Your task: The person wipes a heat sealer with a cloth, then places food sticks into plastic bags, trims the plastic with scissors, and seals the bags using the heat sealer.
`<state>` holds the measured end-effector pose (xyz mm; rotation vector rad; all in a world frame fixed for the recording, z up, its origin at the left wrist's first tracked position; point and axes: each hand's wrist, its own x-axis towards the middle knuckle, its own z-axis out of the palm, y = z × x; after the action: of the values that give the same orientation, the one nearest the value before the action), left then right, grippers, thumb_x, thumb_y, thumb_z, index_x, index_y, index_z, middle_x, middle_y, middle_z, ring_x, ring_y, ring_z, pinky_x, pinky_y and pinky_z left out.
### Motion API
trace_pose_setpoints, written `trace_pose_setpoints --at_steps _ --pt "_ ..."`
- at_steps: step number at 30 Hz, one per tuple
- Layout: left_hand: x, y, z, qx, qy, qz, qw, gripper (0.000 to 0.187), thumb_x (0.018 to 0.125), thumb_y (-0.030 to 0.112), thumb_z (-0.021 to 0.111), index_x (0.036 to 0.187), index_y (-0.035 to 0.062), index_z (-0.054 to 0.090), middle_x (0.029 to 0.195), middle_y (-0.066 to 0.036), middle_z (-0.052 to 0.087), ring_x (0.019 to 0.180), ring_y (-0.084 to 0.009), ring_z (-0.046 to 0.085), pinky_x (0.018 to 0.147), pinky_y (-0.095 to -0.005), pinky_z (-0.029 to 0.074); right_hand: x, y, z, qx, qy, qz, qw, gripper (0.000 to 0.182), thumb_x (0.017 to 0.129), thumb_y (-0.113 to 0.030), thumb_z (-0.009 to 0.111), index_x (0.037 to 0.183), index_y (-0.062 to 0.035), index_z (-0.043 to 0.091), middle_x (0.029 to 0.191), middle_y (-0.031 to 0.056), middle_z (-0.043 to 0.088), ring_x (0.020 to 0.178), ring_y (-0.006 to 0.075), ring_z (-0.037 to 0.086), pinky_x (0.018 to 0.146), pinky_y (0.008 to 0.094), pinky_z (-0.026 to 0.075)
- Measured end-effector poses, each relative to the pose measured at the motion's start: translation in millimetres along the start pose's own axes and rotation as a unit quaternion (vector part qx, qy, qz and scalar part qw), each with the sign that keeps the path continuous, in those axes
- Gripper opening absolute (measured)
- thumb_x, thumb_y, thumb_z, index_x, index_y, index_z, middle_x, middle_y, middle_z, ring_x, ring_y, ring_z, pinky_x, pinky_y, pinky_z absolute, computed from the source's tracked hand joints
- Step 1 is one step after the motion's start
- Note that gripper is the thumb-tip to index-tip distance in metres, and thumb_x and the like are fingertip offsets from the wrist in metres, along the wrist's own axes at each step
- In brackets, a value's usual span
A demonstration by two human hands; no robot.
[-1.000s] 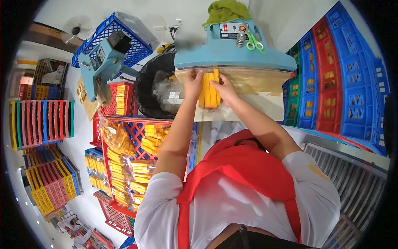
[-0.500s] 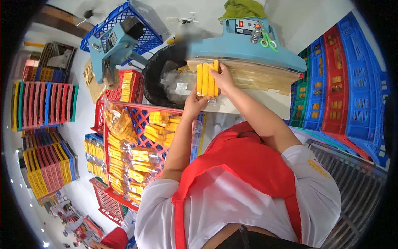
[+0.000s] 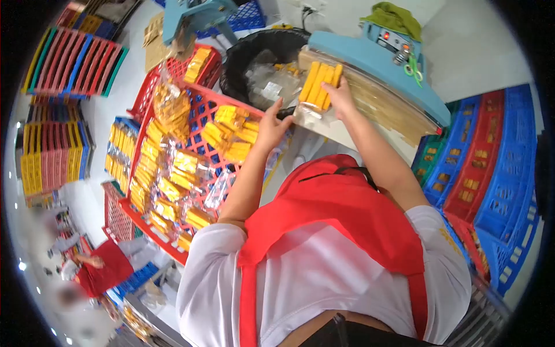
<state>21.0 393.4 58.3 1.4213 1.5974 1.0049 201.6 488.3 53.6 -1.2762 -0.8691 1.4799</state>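
Note:
A clear plastic pack of yellow sticks (image 3: 319,87) is in my right hand (image 3: 341,101), which grips it by its right side. The pack is in front of the long light-blue sealing machine (image 3: 370,72). My left hand (image 3: 272,128) is apart from the pack, thumb and fingers spread, holding nothing. It hovers between the pack and the red crate (image 3: 232,99). In that crate lie several packs of yellow sticks (image 3: 193,168) and a larger bag of yellow pieces (image 3: 172,110).
A black-lined bin (image 3: 231,63) with plastic scraps stands beyond my left hand. Green scissors (image 3: 413,69) and a green cloth (image 3: 393,18) rest on the machine. Stacked blue and red crates (image 3: 503,168) rise at the right. A person in red (image 3: 107,269) is at lower left.
My left hand has let go of the pack and moved away from it. My right hand still holds the pack, now tilted. The head view has turned, shifting the surroundings.

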Motion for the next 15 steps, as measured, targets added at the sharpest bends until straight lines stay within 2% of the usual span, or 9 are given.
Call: trace_pose_setpoints --at_steps 2,4,6,8,9,10,12,13,15 --pt "-16 -26 -33 0.113 0.039 -0.022 0.993 0.039 0.076 0.011 0.058 0.112 0.0008 0.050 0.109 -0.015 0.055 0.102 -0.0199 0.051 0.083 -0.0281 0.040 3 4 -3 0.019 -0.015 -0.012 1.000 0.049 0.074 -0.005 0.059 0.116 0.0001 0.034 0.106 0.0135 0.051 0.096 0.0222 0.052 0.080 0.0325 0.042" --pt "-36 -53 -63 0.113 0.145 -0.036 0.982 0.032 0.077 0.012 0.056 0.107 0.0005 0.054 0.102 -0.014 0.058 0.098 -0.0213 0.054 0.080 -0.0283 0.041 11 12 -10 0.016 -0.034 0.001 0.999 0.054 0.075 -0.009 0.060 0.119 0.0010 0.032 0.108 0.0150 0.050 0.098 0.0229 0.051 0.083 0.0329 0.041" --pt "-56 -92 -96 0.202 0.194 -0.092 0.956 0.032 0.076 0.010 0.054 0.107 0.0010 0.054 0.097 -0.015 0.059 0.094 -0.0256 0.055 0.081 -0.0307 0.041 17 14 -19 0.010 -0.044 0.010 0.999 0.059 0.075 -0.013 0.061 0.122 0.0018 0.029 0.111 0.0165 0.048 0.100 0.0237 0.049 0.085 0.0333 0.040" --pt "-77 -108 -121 0.413 0.151 -0.135 0.888 0.034 0.076 0.007 0.049 0.109 0.0063 0.053 0.101 -0.016 0.056 0.095 -0.0315 0.052 0.083 -0.0368 0.039 16 15 -27 -0.056 0.015 0.025 0.998 0.068 0.075 -0.022 0.062 0.127 0.0015 0.025 0.116 0.0196 0.043 0.107 0.0246 0.044 0.089 0.0341 0.036" --pt "-82 -104 -124 0.462 0.106 -0.209 0.855 0.040 0.075 0.009 0.048 0.115 0.0120 0.048 0.107 -0.016 0.053 0.100 -0.0322 0.048 0.085 -0.0403 0.037 10 10 -30 -0.058 0.010 0.024 0.998 0.068 0.075 -0.022 0.062 0.127 0.0015 0.025 0.116 0.0196 0.043 0.107 0.0246 0.044 0.089 0.0341 0.036" --pt "-89 -118 -124 0.460 0.111 -0.212 0.855 0.040 0.075 0.009 0.048 0.115 0.0120 0.048 0.107 -0.016 0.053 0.100 -0.0322 0.048 0.085 -0.0403 0.037 -2 0 -35 -0.090 0.035 0.029 0.995 0.071 0.075 -0.025 0.062 0.128 0.0012 0.023 0.118 0.0209 0.042 0.109 0.0246 0.042 0.090 0.0333 0.035" --pt "-98 -148 -125 0.574 0.120 -0.086 0.805 0.043 0.076 0.012 0.050 0.118 0.0167 0.044 0.111 -0.016 0.051 0.105 -0.0340 0.044 0.085 -0.0432 0.036 -21 -13 -43 -0.120 0.059 0.031 0.991 0.074 0.075 -0.027 0.062 0.129 0.0009 0.021 0.119 0.0221 0.040 0.112 0.0246 0.039 0.091 0.0326 0.033" --pt "-97 -148 -126 0.521 0.144 -0.036 0.840 0.033 0.074 0.015 0.053 0.107 0.0162 0.053 0.110 -0.014 0.052 0.105 -0.0328 0.043 0.085 -0.0443 0.036 -30 -17 -47 -0.122 0.082 0.018 0.989 0.072 0.075 -0.027 0.062 0.128 0.0011 0.022 0.119 0.0223 0.040 0.112 0.0242 0.039 0.091 0.0322 0.033" --pt "-81 -156 -138 0.509 0.136 -0.011 0.850 0.028 0.073 0.016 0.055 0.101 0.0141 0.056 0.111 -0.012 0.052 0.104 -0.0325 0.044 0.084 -0.0428 0.036 -37 -19 -57 -0.125 0.108 0.000 0.986 0.071 0.075 -0.027 0.062 0.127 0.0014 0.024 0.119 0.0224 0.040 0.112 0.0239 0.038 0.090 0.0317 0.033"
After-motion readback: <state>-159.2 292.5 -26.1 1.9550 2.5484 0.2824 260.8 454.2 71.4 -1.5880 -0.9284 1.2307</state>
